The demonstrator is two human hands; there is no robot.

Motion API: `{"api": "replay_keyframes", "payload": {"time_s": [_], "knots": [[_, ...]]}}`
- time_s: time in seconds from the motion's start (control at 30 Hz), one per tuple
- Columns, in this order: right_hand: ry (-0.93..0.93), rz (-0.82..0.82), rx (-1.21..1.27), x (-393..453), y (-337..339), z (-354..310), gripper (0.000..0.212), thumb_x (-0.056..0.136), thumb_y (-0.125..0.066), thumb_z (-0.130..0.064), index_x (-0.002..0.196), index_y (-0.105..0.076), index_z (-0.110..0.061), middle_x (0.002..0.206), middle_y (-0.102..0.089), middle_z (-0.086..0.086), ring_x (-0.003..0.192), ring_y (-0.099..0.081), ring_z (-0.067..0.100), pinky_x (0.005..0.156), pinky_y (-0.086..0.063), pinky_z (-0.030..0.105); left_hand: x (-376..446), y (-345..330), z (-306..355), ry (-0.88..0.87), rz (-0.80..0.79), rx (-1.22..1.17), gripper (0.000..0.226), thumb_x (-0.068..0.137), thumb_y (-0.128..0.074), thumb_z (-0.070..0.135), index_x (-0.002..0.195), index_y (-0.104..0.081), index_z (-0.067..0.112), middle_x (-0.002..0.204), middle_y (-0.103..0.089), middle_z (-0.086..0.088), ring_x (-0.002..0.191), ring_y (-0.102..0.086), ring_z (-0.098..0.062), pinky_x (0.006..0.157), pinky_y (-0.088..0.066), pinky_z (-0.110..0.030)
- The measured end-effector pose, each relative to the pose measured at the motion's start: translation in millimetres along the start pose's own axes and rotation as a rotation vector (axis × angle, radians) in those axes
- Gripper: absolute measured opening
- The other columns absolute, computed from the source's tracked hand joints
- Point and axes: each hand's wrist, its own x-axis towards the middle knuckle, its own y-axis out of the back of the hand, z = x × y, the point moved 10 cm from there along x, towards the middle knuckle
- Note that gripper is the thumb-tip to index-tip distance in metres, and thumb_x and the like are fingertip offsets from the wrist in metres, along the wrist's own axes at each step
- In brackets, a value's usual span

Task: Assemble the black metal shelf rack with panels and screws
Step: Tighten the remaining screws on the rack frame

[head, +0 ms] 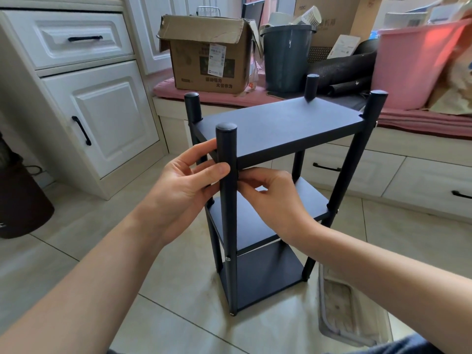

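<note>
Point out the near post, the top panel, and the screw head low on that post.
near post (226,139): head view, upper shaft under the cap.
top panel (278,123): head view, middle of its flat upper face.
screw head (228,258): head view, on the silver head itself.

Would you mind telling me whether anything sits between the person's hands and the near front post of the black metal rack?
Nothing visible does. The left hand already grips the near front black metal post just below the top black rectangular panel, and the right hand's fingers pinch at the post's other side.
</note>
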Motion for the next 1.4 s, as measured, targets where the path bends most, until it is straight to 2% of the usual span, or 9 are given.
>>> {"api": "replay_keyframes", "payload": {"time_s": [0.1,0.2,0.33,0.43,0.53,0.8,1.13,1.27,1.4], "knots": [[0.0,-0.024,0.008,0,4,-1,0.018,0.094,-0.061,-0.012,0.088,-0.078,-0.019,0.081,-0.073,-0.008,0.076,-0.062,0.004,0.069,-0.05,0.019,-1,-1,0,0.004,-0.006,-0.016,0.044,0.078,-0.067,0.003,0.119,-0.07,0.018,0.107,-0.075,-0.012,0.099,-0.073,-0.026,0.083,-0.058,-0.031],[0.02,-0.001,-0.009,0,16,-3,0.018,0.094,-0.062,-0.01,0.093,-0.078,-0.018,0.081,-0.072,-0.01,0.078,-0.063,0.001,0.07,-0.05,0.014,-2,-2,-1,0.012,-0.01,-0.031,0.043,0.079,-0.066,0.002,0.117,-0.072,0.02,0.109,-0.075,-0.013,0.1,-0.073,-0.027,0.08,-0.058,-0.029],[0.083,0.015,-0.102,-5,26,-10,0.018,0.096,-0.06,-0.012,0.097,-0.076,-0.018,0.092,-0.071,-0.001,0.081,-0.06,0.011,0.071,-0.05,0.021,-2,-2,-1,0.023,-0.005,-0.034,0.044,0.077,-0.068,0.004,0.117,-0.072,0.023,0.108,-0.075,-0.008,0.101,-0.072,-0.024,0.08,-0.058,-0.028],[0.08,0.039,-0.131,-6,33,-12,0.019,0.097,-0.058,-0.012,0.095,-0.076,-0.018,0.092,-0.069,-0.001,0.081,-0.058,0.013,0.069,-0.046,0.018,-2,-2,-2,0.034,-0.007,-0.045,0.045,0.076,-0.068,0.004,0.117,-0.072,0.023,0.106,-0.076,-0.007,0.098,-0.073,-0.023,0.08,-0.058,-0.028],[0.069,0.044,-0.116,-7,36,-13,0.019,0.098,-0.058,-0.012,0.097,-0.076,-0.019,0.097,-0.07,-0.002,0.086,-0.061,0.016,0.076,-0.049,0.023,-2,-2,-2,0.035,-0.004,-0.045,0.044,0.076,-0.068,0.003,0.115,-0.073,0.023,0.105,-0.076,-0.008,0.096,-0.073,-0.024,0.079,-0.058,-0.028],[0.082,0.04,-0.117,-7,31,-16,0.019,0.097,-0.059,-0.012,0.103,-0.077,-0.017,0.1,-0.069,-0.002,0.087,-0.06,0.008,0.076,-0.049,0.021,-2,-1,-3,0.03,-0.023,-0.031,0.041,0.078,-0.069,0.005,0.112,-0.077,0.026,0.108,-0.075,-0.009,0.1,-0.072,-0.025,0.081,-0.058,-0.029],[0.051,0.047,-0.056,-7,23,-10,0.019,0.095,-0.062,-0.013,0.106,-0.077,-0.02,0.093,-0.07,-0.002,0.088,-0.061,0.018,0.081,-0.051,0.033,-1,-2,-1,0.009,-0.033,-0.017,0.04,0.081,-0.068,0.004,0.116,-0.074,0.023,0.111,-0.075,-0.009,0.102,-0.072,-0.025,0.082,-0.058,-0.029],[0.056,0.032,-0.082,-7,19,-9,0.016,0.093,-0.066,-0.014,0.102,-0.078,-0.018,0.08,-0.065,-0.013,0.081,-0.061,0.016,0.079,-0.051,0.033,-1,-1,-1,0.008,-0.016,-0.035,0.045,0.08,-0.067,0.002,0.122,-0.069,0.017,0.113,-0.074,-0.012,0.106,-0.071,-0.026,0.084,-0.057,-0.028],[0.06,0.042,-0.088,-6,18,-9,0.013,0.091,-0.068,-0.013,0.097,-0.079,-0.016,0.076,-0.067,-0.003,0.078,-0.059,0.023,0.08,-0.051,0.042,-1,-2,-1,0.009,-0.016,-0.046,0.045,0.079,-0.066,0.001,0.122,-0.068,0.016,0.11,-0.075,-0.013,0.099,-0.073,-0.026,0.08,-0.058,-0.029]]}}
